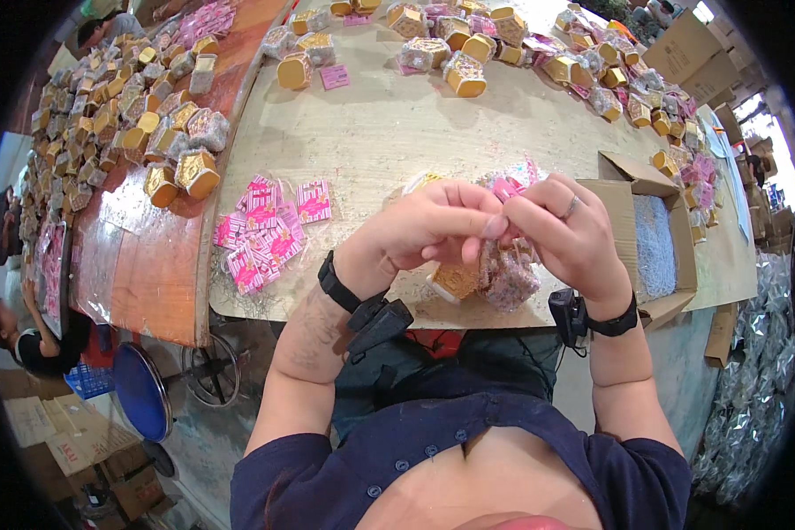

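My left hand (437, 221) and my right hand (565, 230) meet over the table's near part, thumbs and fingertips pinched together. Whatever lies between the fingertips is hidden. Just beyond them shows a pink ribbon-like strip (507, 187), with crinkled clear wrap around it. Under the hands is a pink glittery piece in clear plastic (511, 281), partly covered by my fingers. Beside it, a gold-based ornament (455, 281) lies tilted below my left hand. Another gold-and-white piece (422, 181) shows partly behind my left hand. A heap of pink printed cards (265, 234) lies left of my left forearm.
An open cardboard box (689, 238) with bluish shredded filling stands at right. Several gold ornaments in plastic (464, 75) line the far edge. Many more cover the reddish table (177, 291) at left, where another person (49, 340) sits. A blue stool (141, 391) stands below.
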Tool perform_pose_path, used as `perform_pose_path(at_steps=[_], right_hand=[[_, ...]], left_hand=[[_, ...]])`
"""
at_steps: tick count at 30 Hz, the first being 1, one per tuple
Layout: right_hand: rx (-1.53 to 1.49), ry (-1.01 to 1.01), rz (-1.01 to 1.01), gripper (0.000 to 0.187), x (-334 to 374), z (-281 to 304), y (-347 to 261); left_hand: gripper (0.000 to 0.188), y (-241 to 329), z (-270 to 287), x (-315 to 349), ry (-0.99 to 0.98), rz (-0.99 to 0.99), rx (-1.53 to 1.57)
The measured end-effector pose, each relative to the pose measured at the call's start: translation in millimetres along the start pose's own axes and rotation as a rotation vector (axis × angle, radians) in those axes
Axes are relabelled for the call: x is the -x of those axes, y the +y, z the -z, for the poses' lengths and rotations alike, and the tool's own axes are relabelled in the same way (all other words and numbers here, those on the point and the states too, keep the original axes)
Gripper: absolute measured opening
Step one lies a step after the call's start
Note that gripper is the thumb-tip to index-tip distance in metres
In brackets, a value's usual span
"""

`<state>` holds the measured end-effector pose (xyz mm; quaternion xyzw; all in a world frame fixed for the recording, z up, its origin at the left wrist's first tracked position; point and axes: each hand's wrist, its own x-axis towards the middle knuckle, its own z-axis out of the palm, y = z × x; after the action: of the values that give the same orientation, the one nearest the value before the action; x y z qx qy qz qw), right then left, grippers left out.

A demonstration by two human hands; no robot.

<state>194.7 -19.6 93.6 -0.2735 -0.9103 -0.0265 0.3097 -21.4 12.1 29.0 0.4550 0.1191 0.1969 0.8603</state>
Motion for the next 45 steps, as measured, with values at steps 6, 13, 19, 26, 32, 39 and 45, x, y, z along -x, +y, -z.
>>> perform_pose_path(at_steps=[6, 13, 19, 26, 32, 39, 45], right_hand=[[-0.082, 0.023, -0.242, 0.019, 2.3, -1.6, 4.3], [-0.864, 0.005, -0.867, 0.014, 2.3, 28.8, 26.6], [-0.573, 0.459, -0.924, 0.020, 45.7, 145.6, 192.1], [0.405, 0.914, -0.861, 0.027, 57.2, 268.2, 326.2], [0.161, 0.332, -0.913, 0.042, 79.0, 110.6, 433.4], [0.549, -0.038, -0.898, 0.077, 73.7, -6.9, 435.1], [0.378, -0.405, -0.802, 0.083, 42.7, -48.3, 368.7]], left_hand=[[0.006, 12.5, -8.6, -0.4, 0.236, -0.709, 0.407], [0.016, 5.1, 14.4, 10.3, 0.073, -0.758, 0.186], [0.032, -19.9, 31.8, -23.1, 0.316, -0.665, 0.162], [0.034, -12.8, 39.8, -15.5, 0.459, -0.688, 0.455], [0.035, -26.2, 43.9, -24.8, 0.505, -0.530, 0.477], [0.033, -25.5, 40.6, -35.3, 0.583, -0.468, 0.518], [0.033, -26.7, 53.5, -25.6, 0.499, -0.550, 0.639]])
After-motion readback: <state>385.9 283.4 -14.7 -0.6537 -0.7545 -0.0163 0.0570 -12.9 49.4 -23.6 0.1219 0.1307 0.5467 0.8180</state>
